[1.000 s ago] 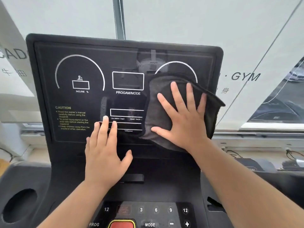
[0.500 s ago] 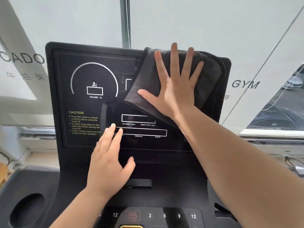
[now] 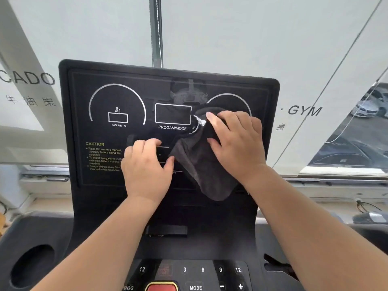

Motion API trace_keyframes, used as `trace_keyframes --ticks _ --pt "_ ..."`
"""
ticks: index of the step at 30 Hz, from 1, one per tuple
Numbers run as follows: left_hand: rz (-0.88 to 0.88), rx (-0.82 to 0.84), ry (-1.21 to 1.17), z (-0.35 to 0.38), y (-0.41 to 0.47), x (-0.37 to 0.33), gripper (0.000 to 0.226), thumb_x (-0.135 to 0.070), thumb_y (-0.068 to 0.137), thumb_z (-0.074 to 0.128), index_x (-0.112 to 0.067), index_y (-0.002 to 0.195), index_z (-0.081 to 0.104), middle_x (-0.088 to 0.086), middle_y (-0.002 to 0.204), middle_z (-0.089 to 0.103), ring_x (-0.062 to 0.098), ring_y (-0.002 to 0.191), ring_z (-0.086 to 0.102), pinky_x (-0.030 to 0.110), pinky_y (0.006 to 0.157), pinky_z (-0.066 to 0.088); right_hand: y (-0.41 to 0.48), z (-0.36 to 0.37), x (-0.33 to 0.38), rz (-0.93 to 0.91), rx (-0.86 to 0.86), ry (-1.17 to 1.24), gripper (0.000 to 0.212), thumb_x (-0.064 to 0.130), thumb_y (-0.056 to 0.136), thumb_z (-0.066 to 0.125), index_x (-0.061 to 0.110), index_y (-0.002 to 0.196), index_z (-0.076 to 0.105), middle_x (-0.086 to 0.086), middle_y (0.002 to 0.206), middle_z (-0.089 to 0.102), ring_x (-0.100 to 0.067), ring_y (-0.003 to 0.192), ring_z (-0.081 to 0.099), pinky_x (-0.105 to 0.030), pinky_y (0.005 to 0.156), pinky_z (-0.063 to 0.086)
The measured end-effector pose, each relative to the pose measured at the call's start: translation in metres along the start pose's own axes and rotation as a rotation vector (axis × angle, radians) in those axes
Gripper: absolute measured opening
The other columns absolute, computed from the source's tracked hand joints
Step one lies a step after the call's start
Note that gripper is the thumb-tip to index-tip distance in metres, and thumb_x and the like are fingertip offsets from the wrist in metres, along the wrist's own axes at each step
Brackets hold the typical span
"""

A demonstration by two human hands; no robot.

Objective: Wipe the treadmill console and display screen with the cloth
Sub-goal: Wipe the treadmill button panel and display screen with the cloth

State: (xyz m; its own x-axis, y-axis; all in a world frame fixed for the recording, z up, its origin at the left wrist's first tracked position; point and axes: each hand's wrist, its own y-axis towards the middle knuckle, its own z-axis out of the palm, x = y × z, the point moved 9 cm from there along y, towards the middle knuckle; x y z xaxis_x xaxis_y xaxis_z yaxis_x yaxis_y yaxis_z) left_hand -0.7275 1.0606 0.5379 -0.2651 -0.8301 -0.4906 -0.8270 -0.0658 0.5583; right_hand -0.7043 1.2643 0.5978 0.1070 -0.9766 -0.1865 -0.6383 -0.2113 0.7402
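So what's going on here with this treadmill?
A person is wiping the treadmill's display screen with a dark grey cloth. The right hand grips the bunched cloth against the right side of the screen, next to the PROGAM/MODE box. The left hand rests on the lower middle of the screen, its thumb by the cloth's edge. Neither hand is on the button console below.

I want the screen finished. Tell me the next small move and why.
Probably slide the cloth left across the PROGAM/MODE window: the right hand holds it bunched over the right dial, and the left hand rests lower on the display screen, leaving that upper path free.
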Motion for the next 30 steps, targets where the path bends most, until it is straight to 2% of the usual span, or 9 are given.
trace_keyframes --ticks 5,8,12,16,21,23,25,27,30 --pt "0.069 0.021 0.056 0.006 0.005 -0.016 0.014 -0.02 0.079 0.079 -0.016 0.089 0.071 0.004 0.092 0.063 0.034 0.087 0.055 0.041 0.073 0.042 0.01 -0.004 0.01 -0.031 0.015 0.045 0.077 0.001 0.077 0.065 0.03 0.147 0.056 -0.001 0.082 0.042 -0.028 0.081 0.044 -0.04 0.075 0.032" --pt "0.089 0.024 0.048 0.0 0.004 -0.019 0.008 -0.016 0.079 0.076 -0.017 0.079 0.068 0.002 0.087 0.061 0.031 0.082 0.053 0.038 0.07 0.039 0.003 -0.009 0.017 -0.061 0.012 0.059 0.033 -0.008 0.066 0.066 0.014 0.09 0.074 -0.005 0.083 0.045 -0.029 0.08 0.044 -0.039 0.073 0.032" --pt "0.167 0.031 -0.015 -0.016 -0.004 -0.019 0.008 -0.011 0.08 0.073 -0.014 0.08 0.066 0.001 0.084 0.06 0.028 0.078 0.054 0.039 0.069 0.044 -0.021 -0.013 0.008 0.015 0.195 0.397 0.017 0.012 0.062 0.069 0.017 0.069 0.055 0.003 0.087 0.053 -0.022 0.082 0.05 -0.032 0.073 0.036" --pt "0.19 0.087 -0.091 -0.033 -0.016 -0.016 0.009 -0.01 0.087 0.069 -0.015 0.084 0.062 -0.01 0.069 0.049 0.019 0.064 0.05 0.033 0.058 0.04 -0.049 -0.012 -0.005 0.295 0.51 0.812 0.035 0.012 0.074 0.08 0.025 0.087 0.05 -0.001 0.072 0.059 -0.013 0.061 0.048 -0.034 0.06 0.045" --pt "0.224 0.104 -0.233 -0.048 -0.026 -0.027 0.009 -0.007 0.09 0.067 -0.014 0.092 0.062 -0.011 0.071 0.06 0.01 0.062 0.059 0.032 0.061 0.048 -0.096 -0.02 0.024 0.221 1.08 1.131 0.068 0.033 0.081 0.088 0.046 0.135 0.048 -0.007 0.088 0.073 -0.029 0.084 0.069 -0.041 0.083 0.056" --pt "0.272 0.183 -0.367 -0.047 -0.03 -0.042 0.01 -0.004 0.091 0.066 -0.014 0.092 0.064 -0.01 0.077 0.066 0.011 0.069 0.064 0.025 0.067 0.051 -0.098 -0.021 0.028 0.265 1.044 1.2 0.044 0.035 0.095 0.073 0.037 0.136 0.056 -0.007 0.088 0.076 -0.022 0.084 0.074 -0.038 0.088 0.06" --pt "0.256 0.284 -0.517 -0.042 -0.038 -0.055 0.012 0.0 0.091 0.064 -0.012 0.093 0.065 -0.007 0.08 0.069 0.014 0.076 0.068 0.022 0.072 0.054 -0.087 -0.016 0.013 0.404 0.763 1.133 0.029 0.029 0.104 0.06 0.03 0.133 0.063 0.0 0.087 0.074 -0.014 0.083 0.074 -0.035 0.084 0.059" --pt "0.163 0.361 -0.659 -0.036 -0.045 -0.06 0.015 0.004 0.093 0.062 -0.01 0.094 0.065 -0.002 0.082 0.071 0.013 0.081 0.07 0.023 0.077 0.056 -0.078 -0.018 0.009 0.406 0.556 1.024 0.039 0.025 0.104 0.06 0.03 0.143 0.057 0.011 0.104 0.069 -0.005 0.098 0.067 -0.024 0.087 0.051" --pt "-0.042 0.43 -0.928 -0.029 -0.049 -0.056 0.009 0.005 0.097 0.056 -0.002 0.096 0.063 0.008 0.085 0.072 0.018 0.081 0.07 0.028 0.078 0.058 -0.077 -0.012 0.028 0.353 0.595 1.069 0.049 0.027 0.104 0.06 0.031 0.152 0.048 0.014 0.132 0.064 0.0 0.119 0.06 -0.019 0.099 0.048"
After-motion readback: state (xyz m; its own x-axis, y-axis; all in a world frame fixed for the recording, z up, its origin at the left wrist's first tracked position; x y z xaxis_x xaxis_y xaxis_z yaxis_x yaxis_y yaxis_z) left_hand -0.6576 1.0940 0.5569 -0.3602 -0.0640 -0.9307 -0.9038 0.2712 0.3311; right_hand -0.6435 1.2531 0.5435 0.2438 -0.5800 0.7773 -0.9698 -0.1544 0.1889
